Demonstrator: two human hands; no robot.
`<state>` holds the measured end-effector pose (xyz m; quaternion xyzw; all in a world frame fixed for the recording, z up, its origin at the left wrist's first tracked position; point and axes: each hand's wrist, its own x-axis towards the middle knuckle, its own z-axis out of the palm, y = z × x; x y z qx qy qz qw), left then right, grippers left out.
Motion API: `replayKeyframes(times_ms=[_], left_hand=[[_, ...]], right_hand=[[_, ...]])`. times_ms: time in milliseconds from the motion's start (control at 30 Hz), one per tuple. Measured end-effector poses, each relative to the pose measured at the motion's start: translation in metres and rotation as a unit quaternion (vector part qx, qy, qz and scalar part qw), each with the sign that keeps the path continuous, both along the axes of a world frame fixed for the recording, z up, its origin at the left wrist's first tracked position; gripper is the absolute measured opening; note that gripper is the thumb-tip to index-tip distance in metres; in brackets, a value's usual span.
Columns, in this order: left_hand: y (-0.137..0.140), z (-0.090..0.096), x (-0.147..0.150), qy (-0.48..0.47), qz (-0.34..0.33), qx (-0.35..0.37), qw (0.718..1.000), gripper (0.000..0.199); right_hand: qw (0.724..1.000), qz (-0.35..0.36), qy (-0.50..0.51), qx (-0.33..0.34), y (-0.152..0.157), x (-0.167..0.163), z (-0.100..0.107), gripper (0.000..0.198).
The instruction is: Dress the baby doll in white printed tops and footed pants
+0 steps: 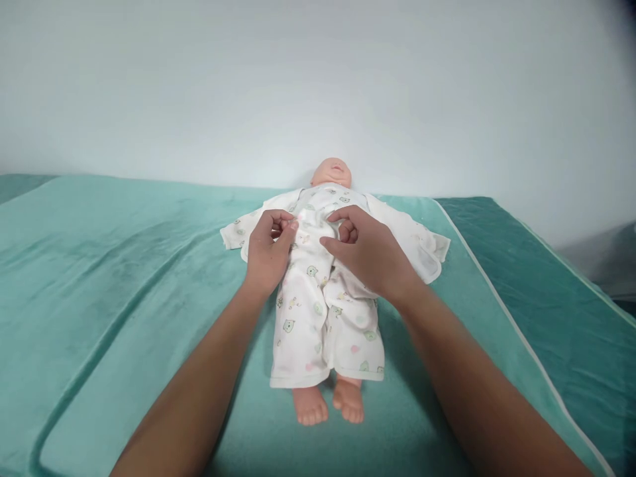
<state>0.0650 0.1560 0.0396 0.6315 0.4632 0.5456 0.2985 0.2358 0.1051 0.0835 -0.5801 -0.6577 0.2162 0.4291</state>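
A baby doll [334, 171] lies on its back, head at the far end and bare feet toward me. It wears white printed trousers [303, 324], and an open white printed jacket [407, 228] spreads out at both sides. At the doll's right-hand side of the waist, my left hand [271, 248] pinches the trouser top between thumb and fingertips. Opposite it, my right hand [372, 248] rests over the waist, its thumb and index finger apart and the other fingers curled. Fabric between the hands is bunched into folds.
A teal plush blanket [149, 278] with a raised crease at the left covers the surface. A pale edging strip [497, 305] runs along its right, beside a darker teal cloth [556, 318]. Behind stands a plain pale wall [318, 79].
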Motion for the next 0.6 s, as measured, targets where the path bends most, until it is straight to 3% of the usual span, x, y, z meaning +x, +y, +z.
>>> replayKeyframes(times_ms=[133, 233, 367, 600], left_hand=[[0.0, 0.0, 0.0, 0.01, 0.015, 0.001, 1.0, 0.009], [0.0, 0.0, -0.001, 0.029, 0.019, 0.022, 0.999, 0.011], [0.001, -0.001, -0.003, 0.081, -0.022, 0.089, 0.992, 0.026], [0.006, -0.005, -0.006, 0.133, -0.081, 0.106, 0.982, 0.034]], right_hand=[[1.0, -0.009, 0.021, -0.01, 0.002, 0.002, 0.001, 0.017], [0.999, -0.018, 0.028, 0.041, 0.005, 0.002, -0.001, 0.014], [0.992, 0.01, -0.003, 0.126, 0.008, 0.001, -0.005, 0.016], [0.979, 0.054, -0.097, 0.17, 0.008, -0.003, -0.012, 0.018]])
